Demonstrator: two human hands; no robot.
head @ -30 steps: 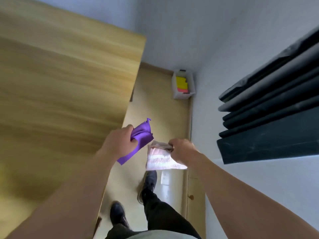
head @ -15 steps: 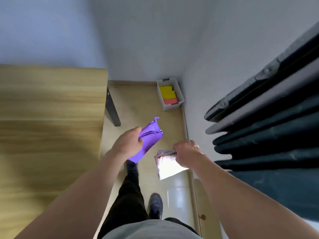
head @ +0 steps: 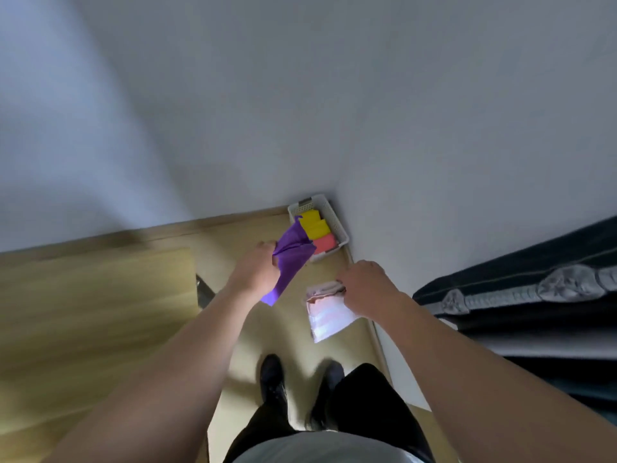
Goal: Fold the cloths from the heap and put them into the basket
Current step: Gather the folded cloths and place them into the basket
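My left hand [head: 258, 270] grips a folded purple cloth [head: 291, 259], held out in front of me above the floor. A folded pink-and-white cloth [head: 329, 314] hangs from my right hand [head: 365, 284], which pinches its top edge. The white basket [head: 337, 223] stands on the floor in the corner of the room, just beyond the purple cloth. Inside it lie yellow folded cloths [head: 314, 223] and a pink one [head: 324, 243].
A wooden table [head: 90, 315] fills the left side, with a dark leg [head: 203, 292] near my left forearm. Dark folded bedding [head: 521, 289] sits at the right against the wall. My two shoes [head: 272, 379] stand on the wooden floor below.
I have walked closer to the corner; the basket now lies just past my hands. Both hands still hold their cloths, carried forward. The table has slid to the left of the view.
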